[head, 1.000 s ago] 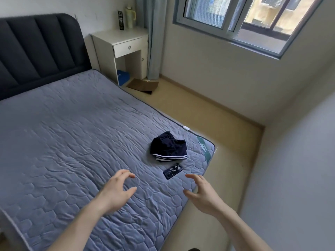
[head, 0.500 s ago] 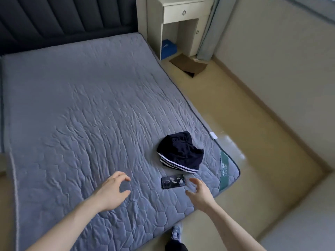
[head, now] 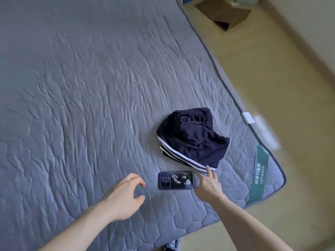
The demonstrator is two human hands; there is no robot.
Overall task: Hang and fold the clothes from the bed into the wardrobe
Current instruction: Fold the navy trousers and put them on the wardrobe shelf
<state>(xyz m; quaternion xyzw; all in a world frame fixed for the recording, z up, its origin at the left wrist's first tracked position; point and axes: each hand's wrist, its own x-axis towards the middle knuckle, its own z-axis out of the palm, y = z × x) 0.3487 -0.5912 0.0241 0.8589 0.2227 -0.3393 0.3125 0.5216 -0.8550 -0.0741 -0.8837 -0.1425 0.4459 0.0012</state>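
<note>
From the head camera, the person's left hand [head: 125,197] is hovering over the grey quilted mattress [head: 81,105], its fingers loosely curled with the thumb set apart from them, gripping nothing. The right hand [head: 208,186] is reaching forward with its fingers spread and fairly straight, also holding nothing; its longest fingertip is lying at the white-striped hem of the dark navy garment [head: 194,140], though whether it is actually touching the cloth cannot be told.

The garment is lying crumpled in a heap on the mattress just beyond the right fingertips, near the mattress's foot corner. A phone [head: 176,180] is lying flat between the two hands, just beside the right index finger and a little beyond the left fingertips, apart from both. A green label [head: 258,175] is running along the mattress edge to the right of the right hand. Far beyond the fingers, a brown cardboard box [head: 223,14] is sitting on the beige floor [head: 281,78].
</note>
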